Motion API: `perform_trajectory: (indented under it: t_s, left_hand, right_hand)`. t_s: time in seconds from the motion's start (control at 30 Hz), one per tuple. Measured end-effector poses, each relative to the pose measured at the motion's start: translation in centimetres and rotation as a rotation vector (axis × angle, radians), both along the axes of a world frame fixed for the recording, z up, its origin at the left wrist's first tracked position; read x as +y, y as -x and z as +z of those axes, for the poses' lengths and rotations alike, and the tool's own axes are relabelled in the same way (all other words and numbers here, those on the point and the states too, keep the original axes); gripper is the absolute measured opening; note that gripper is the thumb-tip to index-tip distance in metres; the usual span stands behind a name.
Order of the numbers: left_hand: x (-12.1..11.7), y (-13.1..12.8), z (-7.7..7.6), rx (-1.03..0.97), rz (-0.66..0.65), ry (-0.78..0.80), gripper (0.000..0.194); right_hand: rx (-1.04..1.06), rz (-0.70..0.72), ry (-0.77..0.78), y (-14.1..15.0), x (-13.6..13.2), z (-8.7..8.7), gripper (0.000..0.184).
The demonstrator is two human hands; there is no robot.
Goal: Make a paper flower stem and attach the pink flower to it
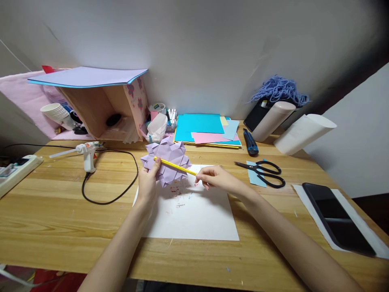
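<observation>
My left hand [148, 180] is closed on a light purple folded paper piece [170, 150] with a pointed, pleated outline. Its thumb presses one end of a slim yellow stick [174, 165] against the face of that paper. Pencil-like in shape, the stick slants down to the right across the folds. At its other end, the fingertips of my right hand [209, 177] are closed in a pinch. Both hands are raised over a white sheet [194, 219] with small red and dark marks. What the left fingers do behind the paper is hidden.
On the left lie a glue gun [88, 154] with a looping cord and a power strip [18, 174]. A decorated box [136, 101] stands behind. Coloured papers [200, 123], a utility knife [250, 142], scissors [264, 170], paper rolls [304, 134] and a phone [337, 219] sit to the right.
</observation>
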State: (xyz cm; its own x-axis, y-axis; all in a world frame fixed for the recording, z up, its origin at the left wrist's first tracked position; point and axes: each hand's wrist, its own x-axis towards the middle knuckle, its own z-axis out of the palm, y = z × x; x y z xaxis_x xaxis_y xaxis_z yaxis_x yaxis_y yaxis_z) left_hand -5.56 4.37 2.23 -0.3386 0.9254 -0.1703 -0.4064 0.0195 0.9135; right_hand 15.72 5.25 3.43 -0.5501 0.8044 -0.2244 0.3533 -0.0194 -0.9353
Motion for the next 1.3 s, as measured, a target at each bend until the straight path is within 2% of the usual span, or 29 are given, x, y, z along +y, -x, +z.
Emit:
perform_trajectory:
  t_s: [0.27,0.43,0.5,0.63,0.87,0.97,1.07,1.13,1.23,1.3]
  left_hand:
    - [0.0,-0.1,0.0,-0.001,0.012,-0.015,0.034]
    - [0.5,0.6,-0.3,0.044,0.07,0.009,0.032]
    - [0.7,0.9,-0.4,0.021,0.056,0.038,0.032]
    - [0.9,1.1,-0.4,-0.048,0.004,0.08,0.03]
    - [1.2,1.2,-0.7,-0.074,0.003,0.082,0.024]
    - [1.2,1.3,-1.0,-0.007,0.03,0.018,0.03]
    - [0.8,1.0,-1.0,0.081,0.054,-0.068,0.034]
    - [0.4,0.5,-1.0,0.101,0.029,-0.113,0.036]
    - [-0.2,-0.4,-1.0,0.1,-0.027,-0.132,0.04]
    - [-0.5,-0.8,-1.2,0.104,-0.055,-0.123,0.043]
  right_hand:
    - [-0.018,-0.011,0.016,-0.1,-0.2,0.2,0.033]
    - [-0.053,0.063,0.073,-0.7,0.2,0.5,0.04]
    - [-0.056,0.067,0.073,-0.8,0.3,0.5,0.04]
    - [-0.056,0.04,0.056,-0.9,0.5,0.0,0.041]
    - [-0.07,0.029,0.033,-0.8,0.6,-0.9,0.041]
    - [-0.086,-0.034,-0.016,-0.5,0.4,-0.6,0.033]
    - [-0.035,-0.158,-0.159,0.0,-0.2,0.0,0.026]
    - [0.034,-0.209,-0.239,0.3,-0.7,0.4,0.028]
    - [0.115,-0.24,-0.257,0.8,-1.2,0.7,0.035]
    - [0.152,-0.249,-0.244,0.9,-1.4,0.8,0.033]
